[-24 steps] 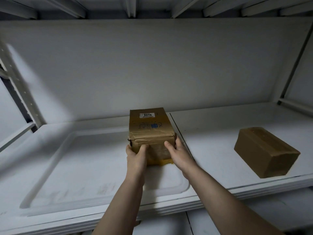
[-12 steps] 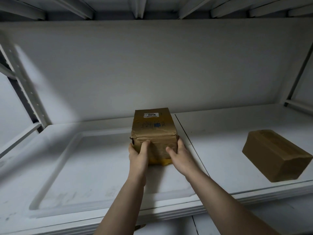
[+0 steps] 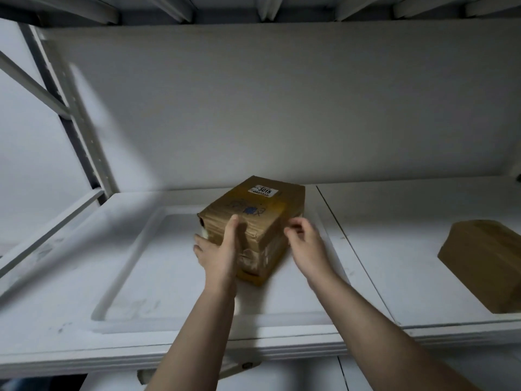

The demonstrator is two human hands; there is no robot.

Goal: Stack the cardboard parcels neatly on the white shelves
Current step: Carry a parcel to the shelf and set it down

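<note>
A brown cardboard parcel (image 3: 262, 210) with a white "3015" label lies on the white shelf (image 3: 158, 277), turned so one corner points toward me. My left hand (image 3: 220, 252) grips its near-left end, thumb up the face and fingers round the left corner. Just off the parcel's right edge hovers my right hand (image 3: 307, 244), fingers loosely curled and holding nothing. A second plain brown parcel (image 3: 487, 261) sits on the right shelf panel, cut off by the frame edge.
The left shelf panel has a shallow recessed area around the parcel. A perforated upright post (image 3: 84, 136) and a diagonal brace stand at the left. The white back wall (image 3: 282, 108) is close behind, with the upper shelf's underside overhead.
The parcel has been twisted from straight-on to a skewed angle and sits slightly further back. My right hand has let go of it; my left hand has stayed on it.
</note>
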